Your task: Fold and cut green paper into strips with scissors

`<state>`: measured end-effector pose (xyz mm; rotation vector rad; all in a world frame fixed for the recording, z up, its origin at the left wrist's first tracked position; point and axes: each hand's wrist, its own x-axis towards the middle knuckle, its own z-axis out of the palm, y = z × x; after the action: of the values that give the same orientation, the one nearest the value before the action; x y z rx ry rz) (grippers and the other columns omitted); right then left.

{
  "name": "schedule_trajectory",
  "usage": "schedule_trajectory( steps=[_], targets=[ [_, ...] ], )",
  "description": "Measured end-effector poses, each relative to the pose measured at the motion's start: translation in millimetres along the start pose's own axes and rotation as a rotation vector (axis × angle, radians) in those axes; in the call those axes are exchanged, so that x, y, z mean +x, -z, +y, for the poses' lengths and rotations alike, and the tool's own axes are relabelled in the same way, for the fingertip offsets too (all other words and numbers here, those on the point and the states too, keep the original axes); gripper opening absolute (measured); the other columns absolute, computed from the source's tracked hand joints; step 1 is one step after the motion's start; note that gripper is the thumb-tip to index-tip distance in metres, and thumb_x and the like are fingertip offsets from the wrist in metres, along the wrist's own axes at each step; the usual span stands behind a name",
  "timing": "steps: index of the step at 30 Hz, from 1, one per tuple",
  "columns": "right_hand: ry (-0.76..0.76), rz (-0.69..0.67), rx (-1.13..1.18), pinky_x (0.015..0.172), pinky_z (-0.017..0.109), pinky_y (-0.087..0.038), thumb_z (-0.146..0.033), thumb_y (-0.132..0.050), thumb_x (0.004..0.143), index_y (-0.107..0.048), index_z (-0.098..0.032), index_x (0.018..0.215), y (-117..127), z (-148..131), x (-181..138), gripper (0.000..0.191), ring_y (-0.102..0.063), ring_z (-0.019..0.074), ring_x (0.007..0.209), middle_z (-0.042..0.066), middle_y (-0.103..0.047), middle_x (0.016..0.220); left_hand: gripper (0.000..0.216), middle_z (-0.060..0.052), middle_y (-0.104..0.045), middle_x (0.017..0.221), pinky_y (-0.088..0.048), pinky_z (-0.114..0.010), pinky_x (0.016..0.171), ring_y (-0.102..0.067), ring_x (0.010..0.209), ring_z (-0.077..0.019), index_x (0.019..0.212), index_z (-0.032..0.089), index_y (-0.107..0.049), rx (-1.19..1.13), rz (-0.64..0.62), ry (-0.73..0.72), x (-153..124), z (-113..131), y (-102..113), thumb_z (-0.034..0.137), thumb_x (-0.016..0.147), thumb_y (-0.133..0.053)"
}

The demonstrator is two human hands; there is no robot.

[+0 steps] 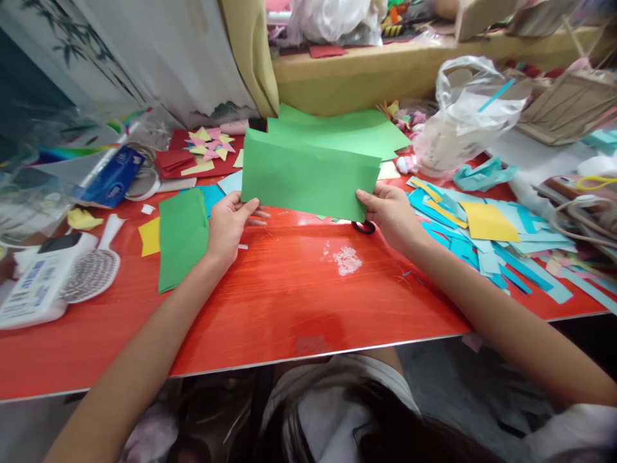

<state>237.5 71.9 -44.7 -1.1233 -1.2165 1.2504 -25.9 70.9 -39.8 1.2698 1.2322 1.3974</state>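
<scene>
A green sheet of paper is held up by its two lower corners above the red table. My left hand pinches the left corner between thumb and fingers. At the right corner, my right hand grips the sheet the same way. Behind it lie larger green sheets. Beside my left wrist rests a stack of green paper pieces. A black loop, perhaps a scissors handle, peeks out under the sheet's right end; the rest of it is hidden.
Blue and yellow paper strips spread across the right side. A plastic bag with a cup stands at the back right. Paper stars lie on red paper at back left. A hairbrush and a white bottle are at left.
</scene>
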Motion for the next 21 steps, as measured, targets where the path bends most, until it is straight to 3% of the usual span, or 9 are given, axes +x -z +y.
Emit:
schedule_trajectory(
  steps=[8, 11, 17, 21],
  targets=[
    [0.025, 0.008, -0.105, 0.067, 0.031, -0.051, -0.031, -0.060, 0.078, -0.062, -0.019, 0.087, 0.8, -3.3, 1.1, 0.015, -0.061, 0.0159, 0.073, 0.003, -0.066, 0.082, 0.013, 0.001, -0.058, 0.067, -0.051, -0.020, 0.049, -0.063, 0.061, -0.0113, 0.070, 0.016, -0.057, 0.011, 0.004, -0.002, 4.5, -4.6, 5.1, 0.025, 0.078, -0.062],
    [0.028, -0.031, -0.131, 0.065, 0.029, -0.049, -0.028, -0.060, 0.078, -0.063, -0.019, 0.083, 0.7, -4.8, 0.1, 0.011, -0.059, 0.0142, 0.069, 0.002, -0.065, 0.079, 0.003, 0.000, -0.063, 0.074, -0.052, -0.019, 0.058, -0.062, 0.067, -0.0098, 0.077, 0.017, -0.064, 0.024, 0.027, -0.065, 6.1, -5.6, 6.3, 0.020, 0.075, -0.064],
    [0.050, -0.079, -0.200, 0.051, 0.026, -0.042, -0.032, -0.061, 0.078, -0.061, -0.020, 0.083, 3.6, -0.2, 2.1, 0.014, -0.053, 0.0127, 0.058, 0.000, -0.063, 0.072, 0.016, -0.004, -0.069, 0.089, -0.053, -0.023, 0.067, -0.065, 0.077, -0.0134, 0.090, 0.018, -0.066, -0.030, -0.009, -0.080, 5.8, -5.5, 6.1, 0.023, 0.075, -0.064],
    [0.053, -0.105, -0.188, 0.051, 0.025, -0.043, -0.030, -0.061, 0.077, -0.060, -0.020, 0.082, 3.9, 0.4, 2.5, 0.011, -0.054, 0.0133, 0.060, 0.000, -0.060, 0.069, 0.019, -0.004, -0.070, 0.090, -0.054, -0.026, 0.070, -0.066, 0.081, -0.0154, 0.091, 0.018, -0.065, -0.040, -0.002, -0.088, 5.7, -5.8, 5.6, 0.024, 0.073, -0.065]
  ],
)
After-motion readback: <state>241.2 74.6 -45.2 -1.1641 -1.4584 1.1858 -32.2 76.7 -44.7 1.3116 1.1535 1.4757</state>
